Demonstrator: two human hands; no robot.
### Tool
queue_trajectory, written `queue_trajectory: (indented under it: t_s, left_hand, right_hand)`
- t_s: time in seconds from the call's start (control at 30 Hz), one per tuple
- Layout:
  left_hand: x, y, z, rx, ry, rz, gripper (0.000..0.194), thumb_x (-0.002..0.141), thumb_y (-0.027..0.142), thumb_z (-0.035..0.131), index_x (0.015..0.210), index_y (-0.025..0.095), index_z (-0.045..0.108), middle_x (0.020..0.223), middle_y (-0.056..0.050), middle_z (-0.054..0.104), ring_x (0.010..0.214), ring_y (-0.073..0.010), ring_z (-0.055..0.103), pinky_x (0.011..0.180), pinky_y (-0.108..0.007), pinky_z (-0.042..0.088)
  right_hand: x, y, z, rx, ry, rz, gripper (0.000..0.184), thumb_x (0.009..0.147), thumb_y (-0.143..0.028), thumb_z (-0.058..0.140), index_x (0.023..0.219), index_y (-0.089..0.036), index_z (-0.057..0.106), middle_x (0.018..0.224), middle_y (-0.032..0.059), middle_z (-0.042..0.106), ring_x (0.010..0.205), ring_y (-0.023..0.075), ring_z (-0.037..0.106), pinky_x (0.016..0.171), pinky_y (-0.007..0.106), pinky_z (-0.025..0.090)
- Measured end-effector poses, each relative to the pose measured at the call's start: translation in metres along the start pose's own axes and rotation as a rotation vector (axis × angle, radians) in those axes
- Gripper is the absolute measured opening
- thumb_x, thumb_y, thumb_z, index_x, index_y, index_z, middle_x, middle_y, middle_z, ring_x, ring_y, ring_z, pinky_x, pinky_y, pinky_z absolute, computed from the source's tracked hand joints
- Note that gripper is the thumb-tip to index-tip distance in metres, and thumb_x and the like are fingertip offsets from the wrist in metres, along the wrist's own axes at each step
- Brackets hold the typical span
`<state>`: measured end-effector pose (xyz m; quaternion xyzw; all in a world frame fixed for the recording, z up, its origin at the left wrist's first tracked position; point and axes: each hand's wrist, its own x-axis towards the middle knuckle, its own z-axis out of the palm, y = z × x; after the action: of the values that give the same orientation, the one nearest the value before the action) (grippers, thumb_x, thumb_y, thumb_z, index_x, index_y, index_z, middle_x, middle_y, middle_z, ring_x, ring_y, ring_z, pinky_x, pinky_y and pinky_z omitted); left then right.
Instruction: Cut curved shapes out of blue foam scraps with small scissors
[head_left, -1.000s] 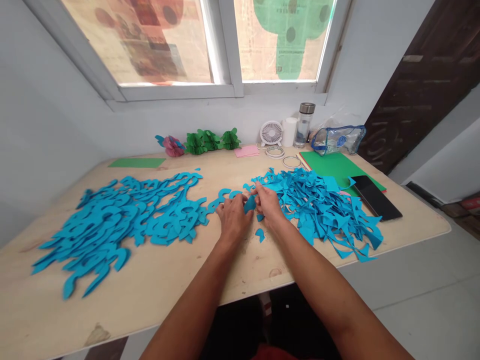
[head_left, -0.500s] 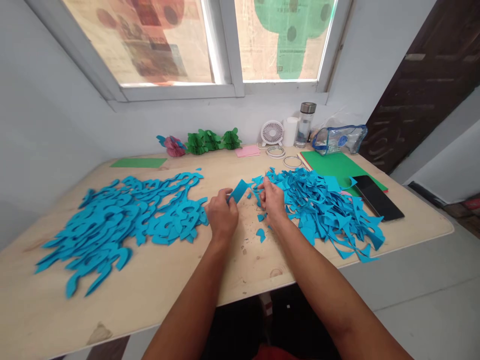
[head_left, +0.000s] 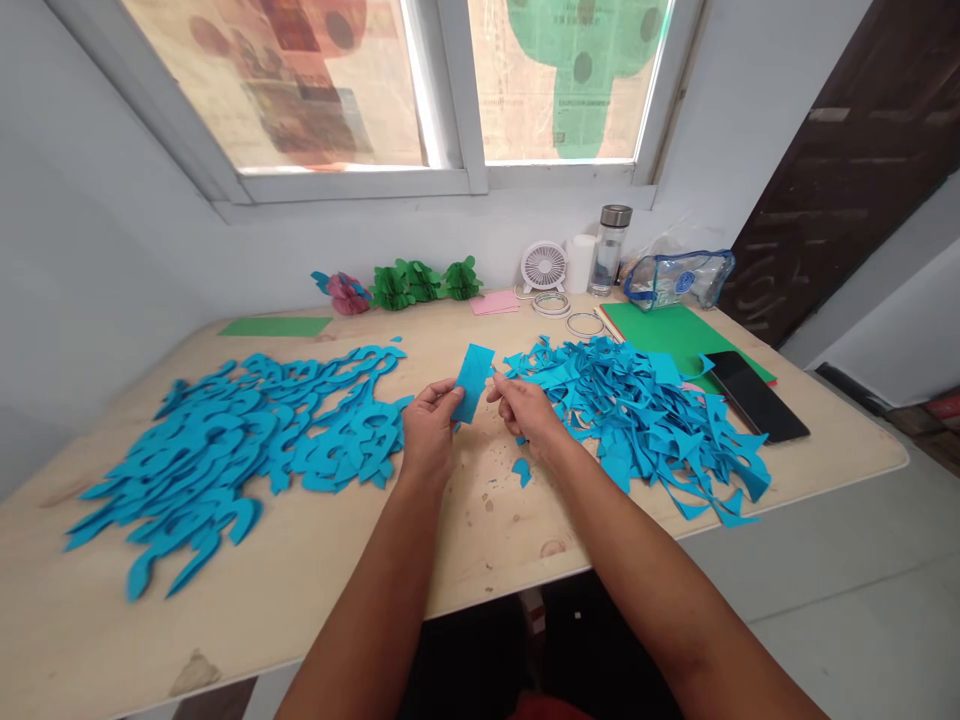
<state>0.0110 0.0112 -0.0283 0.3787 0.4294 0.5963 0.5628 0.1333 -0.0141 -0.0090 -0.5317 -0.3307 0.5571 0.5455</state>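
A small rectangle of blue paper [head_left: 474,382] is pinched between the thumb and fingers of my left hand [head_left: 433,425], held up off the table with faint lines on it. Just right of it, my right hand [head_left: 526,408] is closed, its fingertips close to the paper's edge. A small thin tip shows at those fingers, but most of whatever they hold is hidden. To the left lies a spread of curved blue paper cutouts [head_left: 202,440]. A heap of blue paper scraps [head_left: 645,400] lies right of my right hand, and a loose blue scrap [head_left: 522,471] sits below it.
Along the wall stand green paper shapes [head_left: 420,281], a pink paper shape [head_left: 349,295], a small fan [head_left: 544,266], a glass bottle [head_left: 611,250] and a clear pouch [head_left: 681,280]. A phone [head_left: 759,396] partly covers green sheets [head_left: 675,328]. Silver rings [head_left: 585,324] lie nearby.
My right hand has moved left and slightly down from the scrap heap to the paper's edge. My left hand has shifted slightly left and turned the blue paper more upright, facing me.
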Motion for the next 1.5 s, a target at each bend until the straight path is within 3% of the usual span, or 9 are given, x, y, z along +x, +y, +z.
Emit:
queue_trajectory:
  t_s: [0.33,0.5,0.7,0.87,1.07,1.27,1.5]
  left_hand:
    - [-0.003,0.003,0.001,-0.073,-0.114,-0.185,0.032,0.049,0.030,0.082,0.071,0.015,0.064,0.068,-0.001,0.065,0.061,-0.0134,0.058,0.059,-0.025,0.045]
    - [-0.005,0.009,-0.002,0.126,-0.163,-0.149,0.027,0.052,0.033,0.080,0.062,0.016,0.062,0.054,0.003,0.054,0.050,-0.0094,0.046,0.049,-0.022,0.036]
    - [-0.008,0.022,-0.006,0.342,-0.283,-0.105,0.029,0.052,0.034,0.079,0.052,0.017,0.055,0.044,0.004,0.047,0.044,-0.0084,0.039,0.046,-0.022,0.030]
    - [-0.006,0.022,-0.007,0.228,-0.175,-0.123,0.026,0.053,0.033,0.079,0.061,0.016,0.061,0.052,0.002,0.054,0.048,-0.0096,0.045,0.048,-0.023,0.035]
    - [0.001,0.016,-0.008,-0.054,-0.043,-0.148,0.029,0.050,0.029,0.083,0.065,0.015,0.061,0.061,0.001,0.062,0.056,-0.0105,0.055,0.056,-0.024,0.043]
    - [-0.001,0.016,-0.006,-0.181,-0.024,-0.184,0.028,0.048,0.021,0.084,0.060,0.015,0.060,0.054,0.003,0.059,0.049,-0.0082,0.052,0.049,-0.021,0.042]
    - [-0.006,0.018,0.000,-0.235,0.010,-0.239,0.021,0.053,0.021,0.084,0.061,0.015,0.065,0.062,-0.001,0.069,0.058,-0.0102,0.060,0.062,-0.023,0.049]
  right_hand:
    - [-0.001,0.003,0.003,-0.018,-0.091,0.011,0.039,0.082,-0.045,0.059,0.056,-0.017,0.050,0.037,-0.0090,0.039,0.030,0.0032,0.026,0.033,0.019,0.015]
    - [-0.001,0.002,0.002,-0.007,-0.056,-0.016,0.044,0.084,-0.043,0.057,0.051,-0.019,0.041,0.038,-0.0090,0.037,0.030,0.0030,0.026,0.034,0.020,0.015]
    - [-0.001,0.001,0.001,0.032,-0.039,-0.049,0.045,0.078,-0.048,0.062,0.051,-0.019,0.041,0.039,-0.0093,0.037,0.032,0.0030,0.026,0.034,0.020,0.015]
    - [0.002,0.004,-0.001,0.055,-0.008,-0.051,0.041,0.076,-0.055,0.062,0.062,-0.016,0.054,0.039,-0.0101,0.036,0.032,0.0035,0.024,0.034,0.020,0.013]
    - [0.001,0.004,0.000,0.042,-0.001,-0.028,0.042,0.077,-0.056,0.061,0.064,-0.016,0.056,0.039,-0.0095,0.036,0.032,0.0035,0.024,0.034,0.019,0.014]
    - [-0.004,0.002,0.006,0.016,-0.024,0.018,0.041,0.080,-0.053,0.060,0.065,-0.015,0.057,0.040,-0.0093,0.037,0.031,0.0030,0.025,0.034,0.019,0.014]
    - [-0.006,0.002,0.007,0.005,-0.069,0.005,0.042,0.079,-0.055,0.059,0.066,-0.015,0.057,0.039,-0.0093,0.038,0.030,0.0031,0.026,0.034,0.019,0.015]
